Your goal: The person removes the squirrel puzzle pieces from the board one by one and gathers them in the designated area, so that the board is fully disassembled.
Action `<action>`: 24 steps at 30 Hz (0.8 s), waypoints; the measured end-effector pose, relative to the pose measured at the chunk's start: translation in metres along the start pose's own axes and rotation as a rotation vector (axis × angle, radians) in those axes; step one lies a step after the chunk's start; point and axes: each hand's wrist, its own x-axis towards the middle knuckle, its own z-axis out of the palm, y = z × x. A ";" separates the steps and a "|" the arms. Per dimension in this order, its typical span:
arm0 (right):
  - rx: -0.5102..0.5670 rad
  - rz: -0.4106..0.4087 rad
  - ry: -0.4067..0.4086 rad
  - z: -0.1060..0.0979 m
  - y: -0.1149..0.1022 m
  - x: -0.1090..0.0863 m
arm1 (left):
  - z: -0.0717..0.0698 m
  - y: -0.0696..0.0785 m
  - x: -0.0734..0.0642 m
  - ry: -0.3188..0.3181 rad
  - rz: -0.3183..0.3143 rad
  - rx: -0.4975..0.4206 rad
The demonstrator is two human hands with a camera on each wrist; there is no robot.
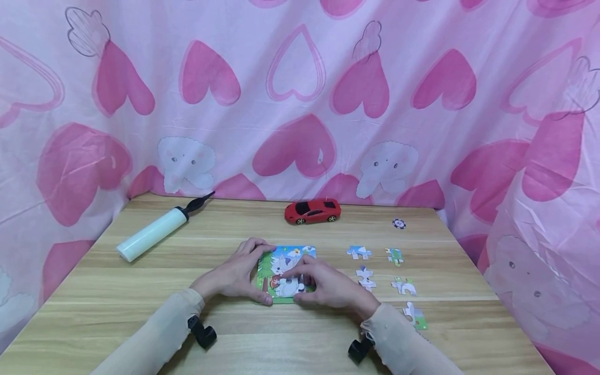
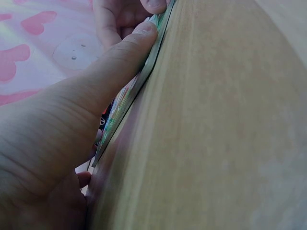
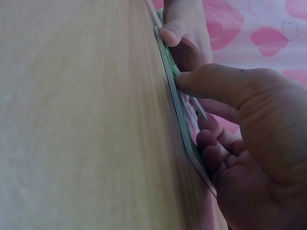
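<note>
A small jigsaw puzzle board (image 1: 283, 300) with a cartoon animal picture and a green border lies on the wooden table. My left hand (image 1: 234, 275) grips it from the left, thumb at the near edge and fingers at the far left corner. Over the board's right half is my right hand (image 1: 330, 285), its thumb at the near edge and its index finger reaching over the picture. In the right wrist view, a thin puzzle piece (image 3: 199, 108) sits tilted above the board at these fingers, which hold it. The right hand covers part of the picture.
Several loose pieces lie to the right, among them a blue-topped piece (image 1: 359, 252) and a green-cornered one (image 1: 415, 316). Farther back are a red toy car (image 1: 312, 211) and a round chip (image 1: 399, 224). A hand pump (image 1: 152, 234) lies at left; a pink heart-patterned curtain (image 1: 295, 146) hangs behind.
</note>
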 end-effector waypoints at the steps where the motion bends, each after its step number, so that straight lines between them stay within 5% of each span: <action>1: 0.005 0.003 0.002 0.000 0.000 0.000 | 0.000 0.000 0.000 0.001 0.001 0.000; 14: 0.051 -0.033 0.059 -0.007 -0.001 -0.002 | 0.000 0.000 0.000 0.006 0.004 0.005; 24: 0.054 -0.016 0.158 -0.031 -0.007 -0.011 | 0.001 -0.001 0.000 0.011 0.003 0.008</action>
